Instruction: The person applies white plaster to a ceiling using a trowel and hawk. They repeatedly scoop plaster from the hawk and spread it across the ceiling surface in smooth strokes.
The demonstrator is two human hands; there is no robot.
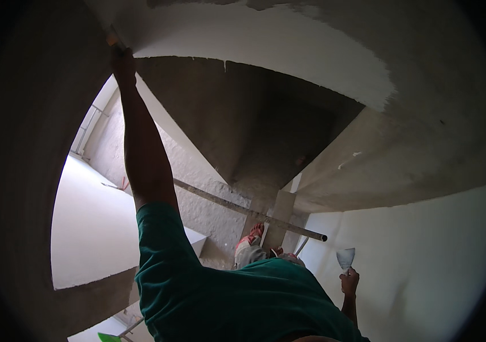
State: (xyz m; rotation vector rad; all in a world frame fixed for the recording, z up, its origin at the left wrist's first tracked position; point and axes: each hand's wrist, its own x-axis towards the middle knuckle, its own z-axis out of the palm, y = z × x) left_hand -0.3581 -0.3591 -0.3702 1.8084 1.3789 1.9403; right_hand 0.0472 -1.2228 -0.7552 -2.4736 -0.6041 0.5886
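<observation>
My left arm stretches up to the top left. There my left hand (123, 64) is closed round a flat tool with an orange part (112, 40), held against the surface at the edge of a white coat (265, 40). The tool's blade is dark and blurred, so its exact kind is unclear. Low on the right, my right hand (349, 281) grips the handle of a putty knife (345, 257). Its wide blade points up, smeared with pale material, and stands apart from the coated surface.
My feet (257, 230) are on narrow planks (280, 219) high above a rough grey floor (214, 196). A long metal pole (226, 203) crosses in front of my legs. White wall (408, 256) stands at right; bare grey surface (425, 137) borders the coat. Something green (109, 337) shows bottom left.
</observation>
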